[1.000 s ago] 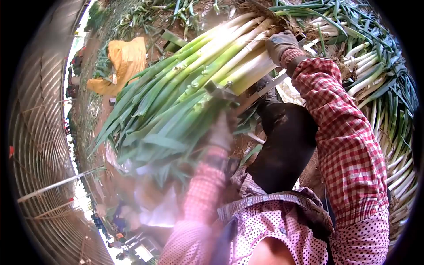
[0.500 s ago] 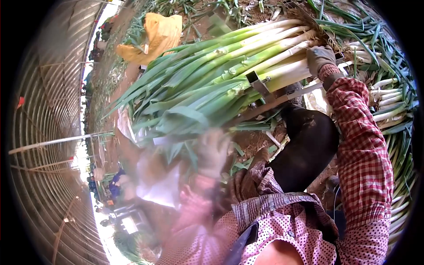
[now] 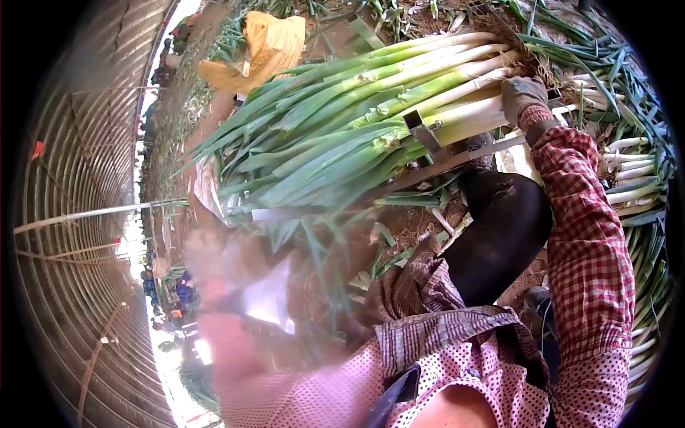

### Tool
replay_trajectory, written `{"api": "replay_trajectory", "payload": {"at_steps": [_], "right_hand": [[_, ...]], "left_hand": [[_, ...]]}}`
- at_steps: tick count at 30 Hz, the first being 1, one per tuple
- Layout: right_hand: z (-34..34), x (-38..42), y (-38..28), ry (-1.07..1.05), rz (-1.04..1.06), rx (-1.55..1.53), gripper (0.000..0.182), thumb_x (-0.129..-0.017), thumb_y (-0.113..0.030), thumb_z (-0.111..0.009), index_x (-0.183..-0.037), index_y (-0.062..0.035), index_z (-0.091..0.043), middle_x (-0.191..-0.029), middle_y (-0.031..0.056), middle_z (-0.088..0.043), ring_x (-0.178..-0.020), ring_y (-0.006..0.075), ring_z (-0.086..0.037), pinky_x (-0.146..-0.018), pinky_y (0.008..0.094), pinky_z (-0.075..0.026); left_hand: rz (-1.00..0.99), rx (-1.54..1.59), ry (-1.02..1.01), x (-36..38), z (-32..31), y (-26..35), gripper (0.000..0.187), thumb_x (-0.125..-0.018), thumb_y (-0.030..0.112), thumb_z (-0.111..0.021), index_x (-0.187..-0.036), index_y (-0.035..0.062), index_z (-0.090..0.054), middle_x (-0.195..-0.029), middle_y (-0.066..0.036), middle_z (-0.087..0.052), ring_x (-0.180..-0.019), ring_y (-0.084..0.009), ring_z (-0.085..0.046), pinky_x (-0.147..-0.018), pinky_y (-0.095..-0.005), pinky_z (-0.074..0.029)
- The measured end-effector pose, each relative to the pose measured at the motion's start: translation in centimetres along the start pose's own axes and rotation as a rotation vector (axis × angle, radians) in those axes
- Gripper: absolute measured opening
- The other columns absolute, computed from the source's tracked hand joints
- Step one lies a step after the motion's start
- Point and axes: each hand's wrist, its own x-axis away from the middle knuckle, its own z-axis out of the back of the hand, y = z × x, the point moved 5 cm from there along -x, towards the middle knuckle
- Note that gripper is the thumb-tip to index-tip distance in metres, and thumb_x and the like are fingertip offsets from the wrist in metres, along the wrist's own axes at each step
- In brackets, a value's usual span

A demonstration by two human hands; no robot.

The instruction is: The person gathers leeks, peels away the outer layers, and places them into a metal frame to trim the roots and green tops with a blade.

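Note:
A thick bundle of leeks [image 3: 371, 107] lies across a metal rack [image 3: 426, 137], with white root ends at the right and green leaves spread to the left. My gloved right hand [image 3: 524, 98] is closed on the near leeks at the root end. Lower left, my left hand [image 3: 212, 257] is smeared by motion, apart from the leaf tips, so its fingers cannot be made out. Beside its sleeve shows a bright white sheet-like thing [image 3: 271, 296], partly blurred. Blurred green leaf strips [image 3: 325, 257] hang below the bundle.
More leeks [image 3: 635, 171] lie in rows along the right. A yellow cloth or sack [image 3: 275, 50] sits on the ground beyond the leaf ends. My bent knee [image 3: 510, 221] is close under the rack. Curved ribs of a tunnel-shaped roof [image 3: 78, 157] fill the left.
My left hand has swung left and away from the underside of the leaves. Leaf strips below the bundle have shifted. My right hand stays at the root end.

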Motion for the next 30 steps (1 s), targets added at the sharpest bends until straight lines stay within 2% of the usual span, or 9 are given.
{"api": "replay_trajectory", "payload": {"at_steps": [3, 6, 9, 13, 17, 21, 24, 27, 30], "right_hand": [[0.7, 0.6, -0.1, 0.013, 0.034, -0.014, 0.026, -0.080, -0.017, -0.073, -0.105, -0.0120, -0.075, -0.106, 0.0106, -0.073, -0.103, 0.0255, -0.069, -0.092, 0.0370, -0.050], [0.5, 0.5, 0.0, 0.015, 0.026, -0.059, 0.037, -0.073, -0.019, -0.081, -0.109, -0.0110, -0.073, -0.109, 0.0124, -0.072, -0.108, 0.0278, -0.067, -0.095, 0.0384, -0.048], [0.2, 0.0, 0.1, -0.027, -0.002, -0.033, 0.035, -0.074, -0.021, -0.081, -0.107, -0.0130, -0.074, -0.108, 0.0114, -0.072, -0.108, 0.0270, -0.067, -0.095, 0.0376, -0.048], [1.0, 0.8, 0.1, -0.016, 0.001, -0.057, 0.039, -0.071, -0.023, -0.086, -0.106, -0.0107, -0.075, -0.109, 0.0128, -0.072, -0.105, 0.0272, -0.068, -0.091, 0.0381, -0.052], [-0.4, 0.3, 0.2, 0.173, 0.057, -0.071, 0.029, -0.073, -0.020, -0.080, -0.100, -0.0120, -0.076, -0.099, 0.0108, -0.074, -0.100, 0.0263, -0.070, -0.087, 0.0383, -0.054], [-3.6, -2.8, 0.9, 0.234, 0.027, -0.054, 0.019, -0.081, -0.018, -0.064, -0.096, -0.0157, -0.076, -0.096, 0.0081, -0.074, -0.093, 0.0223, -0.070, -0.079, 0.0381, -0.049], [-3.9, -2.5, 0.4, 0.286, 0.008, 0.067, 0.018, -0.085, -0.018, -0.061, -0.093, -0.0167, -0.077, -0.094, 0.0044, -0.074, -0.087, 0.0203, -0.069, -0.079, 0.0374, -0.046], [-3.0, -1.2, 0.1, 0.342, -0.016, 0.066, 0.016, -0.087, -0.014, -0.062, -0.092, -0.0184, -0.077, -0.086, 0.0038, -0.074, -0.083, 0.0206, -0.067, -0.077, 0.0375, -0.045], [-1.9, 0.2, 0.3, 0.212, 0.009, -0.011, 0.017, -0.087, -0.014, -0.063, -0.097, -0.0101, -0.076, -0.094, 0.0074, -0.073, -0.093, 0.0230, -0.066, -0.086, 0.0375, -0.044]], "left_hand": [[0.002, 0.845, -0.291, 5.2, -4.3, 10.8, 0.020, -0.084, 0.024, -0.071, -0.087, 0.0037, -0.072, -0.079, -0.009, -0.072, -0.074, -0.0178, -0.068, -0.068, -0.0333, -0.054], [0.201, 1.034, -0.338, 8.4, -8.7, 19.1, 0.020, -0.088, 0.023, -0.067, -0.096, 0.0050, -0.072, -0.081, -0.006, -0.072, -0.076, -0.0145, -0.066, -0.071, -0.0302, -0.053], [-0.018, 1.239, -0.615, 8.1, -11.1, 24.9, 0.046, -0.090, 0.046, -0.068, -0.105, 0.0024, -0.068, -0.098, -0.012, -0.071, -0.079, -0.0189, -0.069, -0.072, -0.0319, -0.057], [0.756, 1.652, -0.469, 6.7, -18.9, 22.2, 0.091, -0.085, 0.074, -0.053, -0.137, 0.0008, -0.045, -0.102, -0.016, -0.067, -0.085, -0.0252, -0.069, -0.063, -0.0376, -0.061], [0.432, 0.771, -0.151, 0.2, -17.6, 18.6, 0.081, -0.097, 0.063, -0.035, -0.109, -0.0135, -0.058, -0.108, -0.040, -0.059, -0.104, -0.0560, -0.053, -0.091, -0.0536, -0.043], [0.493, 0.773, -0.496, 0.2, -19.4, 20.2, 0.054, -0.098, 0.040, -0.045, -0.127, -0.0050, -0.055, -0.134, -0.031, -0.052, -0.116, -0.0448, -0.057, -0.095, -0.0528, -0.047], [-0.414, 0.886, -0.579, 5.2, -14.3, 21.0, 0.054, -0.093, 0.049, -0.053, -0.071, 0.0001, -0.061, -0.064, -0.010, -0.061, -0.061, -0.0203, -0.060, -0.059, -0.0374, -0.048], [-0.201, 1.046, -0.111, 0.7, -1.6, 23.6, 0.034, -0.092, 0.030, -0.062, -0.069, 0.0053, -0.060, -0.060, -0.004, -0.059, -0.054, -0.0178, -0.056, -0.058, -0.0377, -0.046], [-0.388, 0.745, 0.378, -6.0, 3.1, 27.1, 0.013, -0.090, 0.018, -0.057, -0.080, 0.0091, -0.061, -0.077, -0.015, -0.060, -0.073, -0.0384, -0.055, -0.065, -0.0480, -0.045]]}}
